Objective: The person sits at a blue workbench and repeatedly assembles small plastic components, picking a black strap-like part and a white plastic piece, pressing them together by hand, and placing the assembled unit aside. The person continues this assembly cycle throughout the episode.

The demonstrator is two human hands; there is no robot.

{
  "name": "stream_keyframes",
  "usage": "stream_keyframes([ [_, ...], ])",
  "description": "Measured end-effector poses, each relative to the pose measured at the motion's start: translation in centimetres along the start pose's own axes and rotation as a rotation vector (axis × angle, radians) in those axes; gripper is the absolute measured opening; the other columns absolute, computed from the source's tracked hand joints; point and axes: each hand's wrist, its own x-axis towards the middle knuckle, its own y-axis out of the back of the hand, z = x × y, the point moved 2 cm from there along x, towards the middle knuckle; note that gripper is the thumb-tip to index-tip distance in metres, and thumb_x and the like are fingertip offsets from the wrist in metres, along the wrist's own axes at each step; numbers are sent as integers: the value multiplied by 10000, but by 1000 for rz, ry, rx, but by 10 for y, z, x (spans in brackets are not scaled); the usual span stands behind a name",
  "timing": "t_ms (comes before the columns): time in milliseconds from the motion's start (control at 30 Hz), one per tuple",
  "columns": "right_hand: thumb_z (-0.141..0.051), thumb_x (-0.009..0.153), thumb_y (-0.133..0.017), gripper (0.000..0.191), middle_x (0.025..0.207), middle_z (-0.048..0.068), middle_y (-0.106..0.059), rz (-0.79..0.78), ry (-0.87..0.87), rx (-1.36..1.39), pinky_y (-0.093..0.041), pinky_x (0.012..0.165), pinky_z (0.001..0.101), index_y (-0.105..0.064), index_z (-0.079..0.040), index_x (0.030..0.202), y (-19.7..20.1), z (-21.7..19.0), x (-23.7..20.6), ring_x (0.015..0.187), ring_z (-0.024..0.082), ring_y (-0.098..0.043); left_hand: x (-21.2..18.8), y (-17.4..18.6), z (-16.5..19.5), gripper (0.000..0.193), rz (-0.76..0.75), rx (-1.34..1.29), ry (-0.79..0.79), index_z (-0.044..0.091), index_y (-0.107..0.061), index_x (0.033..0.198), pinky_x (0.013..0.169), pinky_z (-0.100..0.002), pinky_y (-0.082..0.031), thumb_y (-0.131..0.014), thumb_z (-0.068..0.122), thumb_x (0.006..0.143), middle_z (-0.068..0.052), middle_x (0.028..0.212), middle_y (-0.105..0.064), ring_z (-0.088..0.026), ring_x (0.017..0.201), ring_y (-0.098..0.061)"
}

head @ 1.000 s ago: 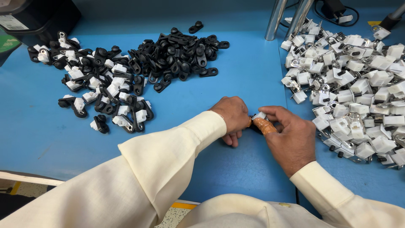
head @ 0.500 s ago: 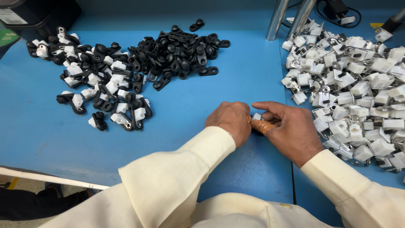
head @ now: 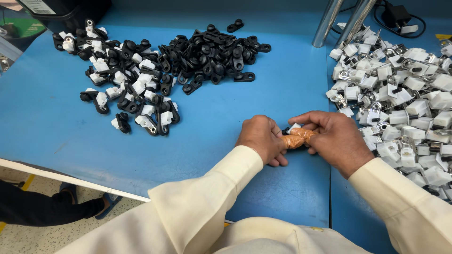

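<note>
My left hand [head: 262,139] and my right hand [head: 332,139] meet over the blue table [head: 212,141], near its front edge. Between their fingertips sits a small white plastic part [head: 294,127] pressed against a black piece that is mostly hidden. Orange finger covers [head: 297,138] wrap the thumbs where they touch. Both hands pinch this small part together. Cream sleeves cover both arms.
A pile of black clips [head: 212,54] lies at the back centre. Joined black-and-white parts [head: 127,94] spread at the left. A large heap of white parts with metal rings [head: 400,94] fills the right. Two metal posts [head: 341,21] rise behind it.
The hands have stayed together on the small part, with only slight finger shifts. The view has tilted a little.
</note>
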Motion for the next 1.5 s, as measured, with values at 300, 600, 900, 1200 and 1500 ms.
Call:
stream_keyframes([
  [300,-65,916,-681,263,912,43,-766,-13,26,28,-559,695,247,-758,-86,1166,6,10,5,757,76,-656,1,-6,11,98,21,40,-8,1,-667,1006,508,-271,-633,-665,5,908,-151,828,-758,-224,657,-788],
  [600,-78,880,-727,245,842,53,-722,31,136,-104,-556,644,291,-743,-85,1124,8,0,3,713,120,-642,-2,1,29,158,16,7,143,27,-703,1047,502,-288,-612,-594,114,975,-127,829,-761,-216,634,-768],
  [900,-18,788,-747,296,903,126,-734,221,504,-488,-560,690,336,-759,-33,1083,-1,-24,-11,753,182,-685,2,4,27,133,17,265,49,84,-752,974,596,-306,-625,-635,142,954,-75,746,-754,-162,610,-751],
  [1200,-140,925,-744,239,795,120,-753,-32,-131,-30,-586,564,295,-732,-22,1133,7,-24,2,612,155,-701,-11,-6,-3,163,-46,-179,79,-37,-654,952,514,-299,-631,-737,93,902,-156,857,-756,-224,690,-777],
  [1500,-177,1030,-569,198,772,137,-749,-208,-191,-169,-615,552,322,-684,-23,1079,16,-35,15,584,182,-712,-4,-3,19,137,-54,-41,73,-77,-698,987,508,-286,-650,-643,36,935,-187,835,-770,-251,663,-793],
])
